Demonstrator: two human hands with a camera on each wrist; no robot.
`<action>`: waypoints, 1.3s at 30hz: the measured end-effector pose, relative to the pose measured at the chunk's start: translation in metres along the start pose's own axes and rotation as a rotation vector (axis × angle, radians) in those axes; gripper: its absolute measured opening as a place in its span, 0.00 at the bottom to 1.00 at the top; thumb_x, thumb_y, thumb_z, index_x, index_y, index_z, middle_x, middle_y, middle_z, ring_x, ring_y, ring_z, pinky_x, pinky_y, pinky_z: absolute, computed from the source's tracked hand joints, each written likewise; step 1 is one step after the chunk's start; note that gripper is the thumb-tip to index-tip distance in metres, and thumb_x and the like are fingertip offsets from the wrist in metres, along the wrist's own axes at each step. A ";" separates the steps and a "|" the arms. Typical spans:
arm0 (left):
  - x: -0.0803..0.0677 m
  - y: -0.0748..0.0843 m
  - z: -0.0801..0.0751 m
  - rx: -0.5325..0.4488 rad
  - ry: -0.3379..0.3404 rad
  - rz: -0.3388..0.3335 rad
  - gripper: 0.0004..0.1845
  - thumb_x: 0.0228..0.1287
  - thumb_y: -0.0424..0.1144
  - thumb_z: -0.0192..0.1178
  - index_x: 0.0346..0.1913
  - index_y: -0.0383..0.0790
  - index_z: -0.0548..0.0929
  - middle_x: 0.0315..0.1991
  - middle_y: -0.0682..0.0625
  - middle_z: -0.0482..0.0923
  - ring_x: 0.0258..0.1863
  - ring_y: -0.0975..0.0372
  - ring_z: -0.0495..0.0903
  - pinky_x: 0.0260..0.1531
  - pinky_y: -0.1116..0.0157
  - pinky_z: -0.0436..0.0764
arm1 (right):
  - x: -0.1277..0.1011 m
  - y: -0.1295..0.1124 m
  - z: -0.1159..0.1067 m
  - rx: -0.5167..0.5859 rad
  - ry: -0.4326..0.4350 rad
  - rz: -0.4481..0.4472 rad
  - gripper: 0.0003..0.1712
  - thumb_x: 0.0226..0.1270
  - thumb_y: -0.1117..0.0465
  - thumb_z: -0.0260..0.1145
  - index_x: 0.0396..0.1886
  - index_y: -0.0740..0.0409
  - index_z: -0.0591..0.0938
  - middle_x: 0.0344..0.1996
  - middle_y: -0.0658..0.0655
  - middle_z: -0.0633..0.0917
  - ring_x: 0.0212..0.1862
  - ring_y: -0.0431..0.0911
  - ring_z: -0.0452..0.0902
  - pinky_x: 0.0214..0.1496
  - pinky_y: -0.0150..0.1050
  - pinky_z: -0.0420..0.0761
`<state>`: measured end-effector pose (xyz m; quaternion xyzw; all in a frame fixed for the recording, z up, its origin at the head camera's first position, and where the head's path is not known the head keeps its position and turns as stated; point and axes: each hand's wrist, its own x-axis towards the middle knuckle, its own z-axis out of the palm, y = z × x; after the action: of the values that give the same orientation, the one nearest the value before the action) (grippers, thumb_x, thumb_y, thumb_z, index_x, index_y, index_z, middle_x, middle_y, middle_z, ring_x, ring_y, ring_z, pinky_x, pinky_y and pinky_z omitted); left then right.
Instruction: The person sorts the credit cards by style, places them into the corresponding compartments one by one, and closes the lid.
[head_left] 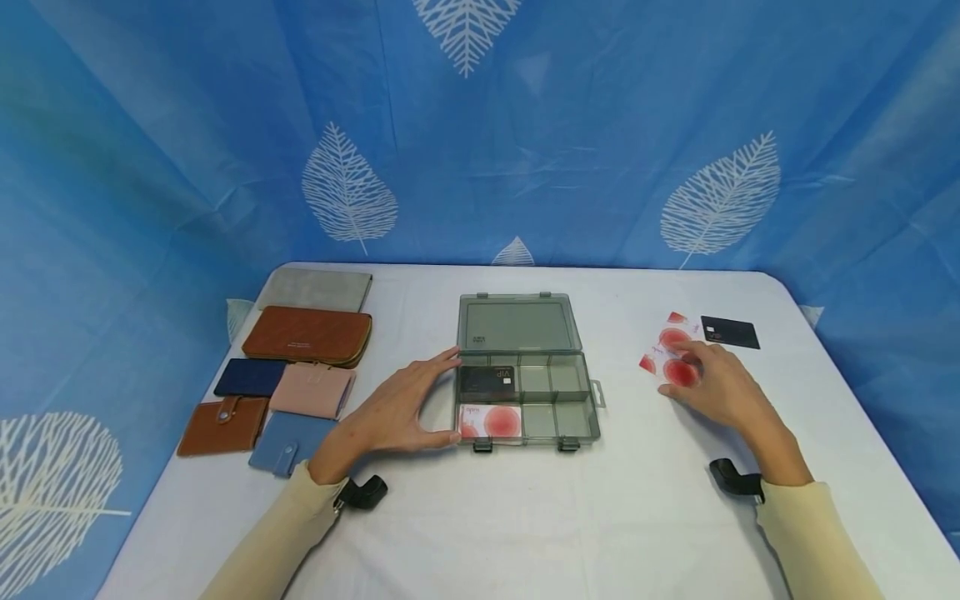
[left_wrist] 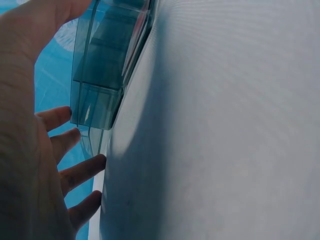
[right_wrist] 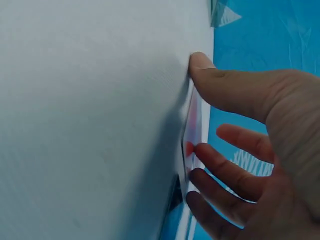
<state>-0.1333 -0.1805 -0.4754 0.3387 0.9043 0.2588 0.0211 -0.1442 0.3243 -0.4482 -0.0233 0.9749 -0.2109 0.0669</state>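
A grey translucent compartment box (head_left: 557,379) lies with its lid (head_left: 517,325) laid back. In its left compartments are a black VIP card (head_left: 480,380) and a red-and-white card (head_left: 491,421). My left hand (head_left: 408,404) spreads along the box's left side, thumb at the near corner, index fingertip at the back of the tray. Over on the right, my right hand (head_left: 712,379) reaches over red-and-white cards (head_left: 672,335) on the table. Its thumb is at the cards' near edge, with the other fingertips apart from it and close over the cards.
A black card (head_left: 730,332) lies right of the red-and-white ones. On the left are a grey wallet (head_left: 315,289), a brown zip wallet (head_left: 303,333), a navy one (head_left: 250,377), a pink one (head_left: 311,389), a brown snap one (head_left: 221,427) and a blue one (head_left: 288,443).
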 end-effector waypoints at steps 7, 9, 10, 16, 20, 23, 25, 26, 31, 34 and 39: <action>0.000 -0.001 0.000 -0.007 0.011 0.007 0.58 0.59 0.68 0.72 0.86 0.44 0.61 0.88 0.49 0.53 0.81 0.50 0.64 0.75 0.38 0.66 | 0.000 0.009 -0.007 0.015 -0.029 0.015 0.51 0.63 0.53 0.82 0.76 0.73 0.69 0.63 0.80 0.75 0.69 0.77 0.64 0.64 0.78 0.72; 0.000 0.000 0.000 -0.007 0.013 0.013 0.58 0.59 0.69 0.71 0.86 0.44 0.61 0.88 0.49 0.53 0.81 0.50 0.64 0.75 0.38 0.67 | 0.000 0.011 -0.008 0.014 -0.025 0.012 0.49 0.64 0.54 0.82 0.75 0.73 0.70 0.61 0.80 0.77 0.65 0.76 0.68 0.62 0.76 0.76; 0.000 0.000 0.000 -0.007 0.015 0.015 0.58 0.59 0.69 0.71 0.86 0.44 0.61 0.88 0.49 0.53 0.81 0.50 0.64 0.75 0.38 0.67 | 0.000 0.012 -0.008 0.017 -0.024 0.013 0.47 0.64 0.54 0.82 0.75 0.73 0.71 0.60 0.80 0.78 0.64 0.75 0.70 0.61 0.76 0.77; -0.002 -0.001 0.000 -0.007 0.021 0.017 0.58 0.59 0.68 0.72 0.86 0.44 0.61 0.87 0.49 0.54 0.81 0.49 0.65 0.74 0.38 0.68 | 0.000 0.013 -0.007 0.037 -0.016 0.007 0.40 0.66 0.57 0.81 0.69 0.74 0.76 0.59 0.81 0.78 0.60 0.74 0.72 0.59 0.74 0.79; -0.003 -0.002 0.001 -0.011 0.019 0.012 0.58 0.59 0.67 0.72 0.86 0.44 0.61 0.88 0.49 0.54 0.81 0.49 0.65 0.73 0.38 0.69 | 0.000 0.012 -0.007 0.030 -0.004 -0.005 0.38 0.65 0.58 0.81 0.68 0.73 0.77 0.62 0.82 0.76 0.65 0.77 0.67 0.61 0.77 0.76; -0.003 -0.002 0.002 -0.013 0.023 0.018 0.58 0.59 0.69 0.72 0.86 0.44 0.61 0.87 0.49 0.54 0.80 0.49 0.66 0.72 0.37 0.70 | 0.000 0.011 -0.007 0.018 -0.004 -0.009 0.37 0.65 0.59 0.80 0.69 0.69 0.77 0.61 0.82 0.77 0.65 0.78 0.68 0.59 0.77 0.77; -0.003 -0.002 0.003 -0.012 0.026 0.027 0.58 0.60 0.70 0.71 0.85 0.44 0.61 0.87 0.48 0.54 0.80 0.48 0.66 0.72 0.37 0.70 | -0.001 0.010 -0.009 0.012 -0.007 -0.006 0.34 0.68 0.59 0.79 0.69 0.66 0.77 0.59 0.82 0.80 0.61 0.77 0.74 0.57 0.76 0.79; -0.003 -0.002 0.004 -0.011 0.026 0.030 0.58 0.60 0.70 0.71 0.85 0.44 0.61 0.87 0.48 0.54 0.80 0.48 0.66 0.72 0.37 0.70 | -0.002 0.009 -0.010 0.008 -0.004 -0.007 0.32 0.70 0.60 0.77 0.68 0.65 0.78 0.57 0.81 0.81 0.58 0.75 0.77 0.55 0.73 0.82; -0.003 -0.001 0.003 -0.009 0.027 0.034 0.59 0.59 0.70 0.71 0.85 0.43 0.61 0.87 0.47 0.54 0.80 0.48 0.67 0.72 0.37 0.70 | -0.007 -0.002 -0.017 -0.003 0.018 -0.032 0.22 0.78 0.59 0.70 0.66 0.64 0.81 0.53 0.78 0.84 0.53 0.72 0.80 0.50 0.68 0.85; -0.003 -0.002 0.003 -0.009 0.028 0.031 0.58 0.59 0.70 0.71 0.85 0.44 0.61 0.87 0.48 0.54 0.80 0.48 0.66 0.72 0.37 0.70 | -0.010 -0.020 -0.020 0.002 0.066 -0.076 0.21 0.78 0.59 0.70 0.65 0.64 0.83 0.55 0.76 0.85 0.55 0.71 0.78 0.51 0.69 0.84; -0.001 -0.001 0.002 -0.013 0.023 0.034 0.58 0.60 0.69 0.71 0.86 0.44 0.61 0.87 0.47 0.54 0.81 0.48 0.65 0.73 0.37 0.69 | -0.022 -0.064 -0.019 0.035 0.198 -0.180 0.19 0.76 0.62 0.72 0.63 0.62 0.85 0.54 0.73 0.87 0.57 0.71 0.79 0.55 0.73 0.79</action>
<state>-0.1324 -0.1811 -0.4779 0.3511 0.8969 0.2688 0.0086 -0.1240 0.2755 -0.4019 -0.0885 0.9669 -0.2344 -0.0486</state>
